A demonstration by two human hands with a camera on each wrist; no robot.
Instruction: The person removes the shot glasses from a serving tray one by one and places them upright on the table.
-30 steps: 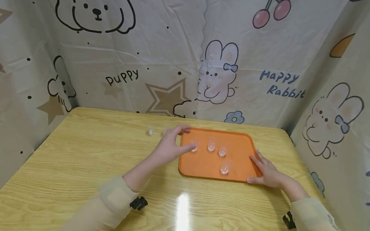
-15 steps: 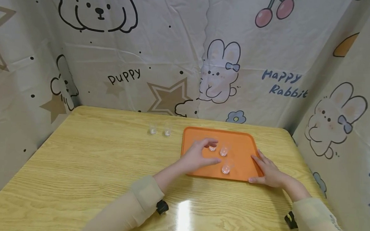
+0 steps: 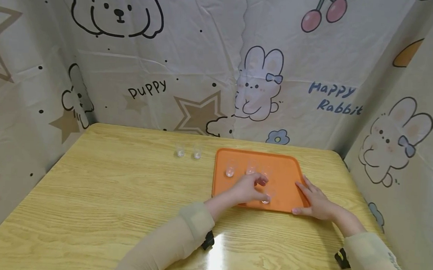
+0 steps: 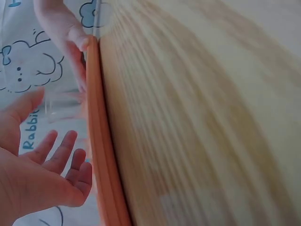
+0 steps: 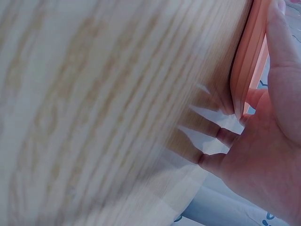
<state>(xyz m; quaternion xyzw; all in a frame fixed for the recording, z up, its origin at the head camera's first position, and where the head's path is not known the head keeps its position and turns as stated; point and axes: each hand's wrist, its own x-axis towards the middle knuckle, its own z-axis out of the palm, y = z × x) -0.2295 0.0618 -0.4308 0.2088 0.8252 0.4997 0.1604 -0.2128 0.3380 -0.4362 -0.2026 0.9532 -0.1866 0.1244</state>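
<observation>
I am watching 2 bare hands working at an orange tray (image 3: 285,174) that is lying on a wood-grain table (image 3: 109,186). The left hand (image 3: 247,189) is hovering above the tray, its grip parted, thumb and fingers standing well apart and apparently holding nothing. The near cup (image 3: 265,201), small and clear, is standing on the tray by the thumb tip; whether they are touching, I am not able to tell. 3 more cups are standing farther back on the tray: a left cup (image 3: 230,172), a middle cup (image 3: 251,167) and a rear-right cup (image 3: 267,170), the last partly hidden by the fingers. Off the tray, an outer cup (image 3: 180,152) and an inner cup (image 3: 197,154) are standing on the table to its left. The right hand (image 3: 316,204) is resting at the tray's right edge, fingers spread, seemingly steadying it. Judgement: the step in hand is looking like lining the left grip up with the near cup; the next move is calling for a light pinch, sparing the neighbours.
</observation>
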